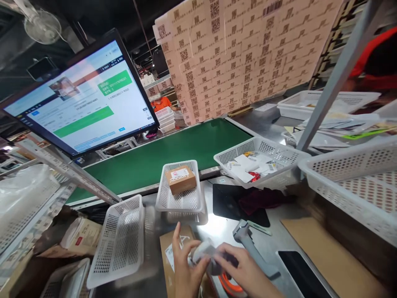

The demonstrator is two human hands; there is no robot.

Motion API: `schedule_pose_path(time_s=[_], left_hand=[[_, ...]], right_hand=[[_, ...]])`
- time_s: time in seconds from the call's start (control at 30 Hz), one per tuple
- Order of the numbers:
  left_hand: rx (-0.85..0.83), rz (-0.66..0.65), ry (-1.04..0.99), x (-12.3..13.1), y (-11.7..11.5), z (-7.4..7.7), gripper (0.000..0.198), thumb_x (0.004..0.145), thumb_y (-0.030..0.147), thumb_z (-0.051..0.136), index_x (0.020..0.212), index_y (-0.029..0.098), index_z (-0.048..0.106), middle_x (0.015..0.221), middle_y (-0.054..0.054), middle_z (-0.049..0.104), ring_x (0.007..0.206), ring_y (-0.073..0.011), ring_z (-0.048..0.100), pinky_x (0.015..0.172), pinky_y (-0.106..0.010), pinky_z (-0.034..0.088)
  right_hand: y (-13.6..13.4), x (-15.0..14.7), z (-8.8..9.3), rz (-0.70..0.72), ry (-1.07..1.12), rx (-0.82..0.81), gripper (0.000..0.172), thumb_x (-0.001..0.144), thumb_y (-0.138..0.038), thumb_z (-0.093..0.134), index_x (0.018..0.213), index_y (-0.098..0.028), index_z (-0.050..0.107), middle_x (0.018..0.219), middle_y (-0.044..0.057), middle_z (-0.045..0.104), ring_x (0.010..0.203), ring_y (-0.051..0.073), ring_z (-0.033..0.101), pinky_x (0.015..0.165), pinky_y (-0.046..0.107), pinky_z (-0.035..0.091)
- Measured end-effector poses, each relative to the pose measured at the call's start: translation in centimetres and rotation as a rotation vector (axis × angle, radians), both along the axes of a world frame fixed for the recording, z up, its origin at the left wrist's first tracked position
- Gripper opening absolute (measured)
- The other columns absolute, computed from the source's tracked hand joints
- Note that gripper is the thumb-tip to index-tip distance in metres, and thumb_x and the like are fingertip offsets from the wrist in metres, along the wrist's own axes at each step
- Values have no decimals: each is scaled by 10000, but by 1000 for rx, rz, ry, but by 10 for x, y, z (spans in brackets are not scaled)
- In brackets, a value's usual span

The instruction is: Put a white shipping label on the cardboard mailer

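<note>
**Count of things at the packing bench**

Two hands are in view, the left hand and the right hand; together they hold one blurred white object.

White perforated baskets: five can be counted clearly. One basket carries one small brown box. One empty basket lies tilted at the left. One basket holds several cards and papers, too many and too small to count. One large basket is at the right edge, and one more at the lower left corner.

There is one monitor, one green conveyor belt, one grey scanner, and one ceiling fan. One flat carton lies under the hands.
</note>
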State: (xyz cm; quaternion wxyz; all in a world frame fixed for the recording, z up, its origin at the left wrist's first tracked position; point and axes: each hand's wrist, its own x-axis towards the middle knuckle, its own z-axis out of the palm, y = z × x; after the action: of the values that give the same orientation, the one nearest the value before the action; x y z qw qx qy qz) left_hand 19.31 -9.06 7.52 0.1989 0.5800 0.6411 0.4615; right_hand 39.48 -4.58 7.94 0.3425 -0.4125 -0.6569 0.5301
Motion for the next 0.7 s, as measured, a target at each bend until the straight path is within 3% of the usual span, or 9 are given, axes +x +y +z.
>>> schedule_pose_path(time_s=[0.07,0.13,0.2,0.27,0.33,0.4,0.47,0.6,0.7], left_hand=[[-20,-24,35,0,4,-5,272,918,485,748,838,241,837,1772,-127,392,1519,-428,516,1222,-644,471],[18,-41,42,2,4,-13,359,979,496,663,782,239,817,1750,-133,432,1557,-429,474,1278,-709,370],[28,-66,48,6,2,-22,395,1019,505,607,806,244,815,1750,-134,432,1604,-416,416,1319,-758,244],[11,-110,58,11,-1,-26,415,1043,503,576,814,245,807,1766,-125,410,1632,-393,381,1342,-760,167],[13,-158,82,16,-3,-27,433,1063,486,546,807,248,800,1768,-119,408,1646,-369,365,1362,-740,111],[39,-198,103,20,-4,-27,429,1075,476,524,842,259,812,1757,-123,426,1647,-354,369,1373,-722,72],[48,-201,107,23,-5,-26,414,1072,473,532,853,273,820,1734,-125,463,1633,-347,398,1379,-712,40],[-26,-143,37,24,-7,-24,422,1009,536,641,725,276,814,1678,-125,541,1596,-379,450,1380,-699,-1],[-66,-91,-259,21,-8,-20,442,885,694,738,1089,326,872,1662,-137,560,1572,-410,469,1381,-670,125]], right_hand=[[3,6,2,20,-42,35,442,996,-615,541,906,-223,722,927,56,721,859,261,665,807,382,514],[9,14,1,-30,-142,80,388,944,-549,605,1112,-230,750,1206,99,721,959,292,683,915,450,538],[16,20,1,-68,-190,100,549,875,-509,677,1349,-233,696,1477,137,606,1203,348,649,1090,528,505],[22,24,2,-6,-114,51,701,836,-494,718,1476,-226,623,1591,144,523,1449,372,505,1254,550,388],[24,23,3,131,-2,-69,679,817,-501,741,1431,-225,648,1541,138,581,1481,372,481,1272,518,376],[24,19,5,206,79,-219,524,789,-537,740,1209,-224,729,1260,119,721,1251,368,631,1097,463,521],[22,14,5,188,120,-292,378,771,-556,718,945,-220,723,1001,82,710,1036,332,656,899,401,550],[20,10,2,148,143,-183,334,856,-510,658,746,-194,648,942,60,636,943,267,601,832,354,444],[21,11,0,134,89,-126,437,948,-573,582,714,-210,517,809,13,529,823,226,520,768,349,380]])
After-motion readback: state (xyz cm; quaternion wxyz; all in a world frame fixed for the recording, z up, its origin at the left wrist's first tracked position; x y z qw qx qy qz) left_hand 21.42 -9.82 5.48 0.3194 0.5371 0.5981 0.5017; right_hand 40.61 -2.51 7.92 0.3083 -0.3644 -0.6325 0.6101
